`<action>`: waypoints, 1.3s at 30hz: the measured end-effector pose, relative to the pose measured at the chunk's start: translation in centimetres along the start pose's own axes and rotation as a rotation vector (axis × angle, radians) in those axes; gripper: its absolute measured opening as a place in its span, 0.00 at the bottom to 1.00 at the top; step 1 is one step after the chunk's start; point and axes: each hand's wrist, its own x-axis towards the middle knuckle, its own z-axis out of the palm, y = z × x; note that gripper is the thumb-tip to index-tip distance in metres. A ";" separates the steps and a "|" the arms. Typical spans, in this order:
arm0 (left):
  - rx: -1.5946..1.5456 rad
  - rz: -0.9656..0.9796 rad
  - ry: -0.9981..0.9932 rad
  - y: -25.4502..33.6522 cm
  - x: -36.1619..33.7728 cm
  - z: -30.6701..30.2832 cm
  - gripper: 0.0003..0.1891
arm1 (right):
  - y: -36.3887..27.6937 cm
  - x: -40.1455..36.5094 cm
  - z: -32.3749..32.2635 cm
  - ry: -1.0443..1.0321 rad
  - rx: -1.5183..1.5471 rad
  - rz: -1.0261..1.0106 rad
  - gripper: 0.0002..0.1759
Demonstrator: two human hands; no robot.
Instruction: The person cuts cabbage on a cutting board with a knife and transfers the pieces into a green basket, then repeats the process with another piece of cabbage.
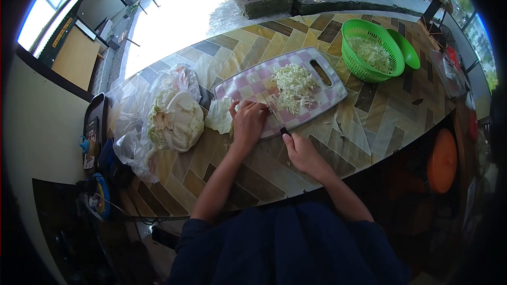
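Knife (276, 117) is clamped in right hand (304, 154), while left hand (249, 121), fingers together, holds cabbage leaf (218, 116) at edge of checkered board (240, 85).

Knife (277, 116) — black handle in right hand (303, 154), thin blade slanting over pink-and-white checked cutting board (252, 78). Pale cabbage leaves (219, 115) at left hand (249, 122), apparently partly hidden beneath fingers. Shredded cabbage (294, 87) — loose whitish-green heap on board, beside blade.
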 end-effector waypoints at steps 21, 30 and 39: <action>0.069 0.043 0.039 0.2 -0.2 -0.1 0.03 | 0.9 0.8 -0.8 0.010 -0.014 -0.033 0.26; -0.021 -0.076 0.001 0.5 0.2 -0.6 0.11 | 0.0 0.1 -0.1 0.001 -0.011 -0.015 0.26; -0.023 -0.075 0.034 0.1 0.1 0.0 0.10 | 0.0 0.6 0.7 0.010 -0.020 -0.023 0.26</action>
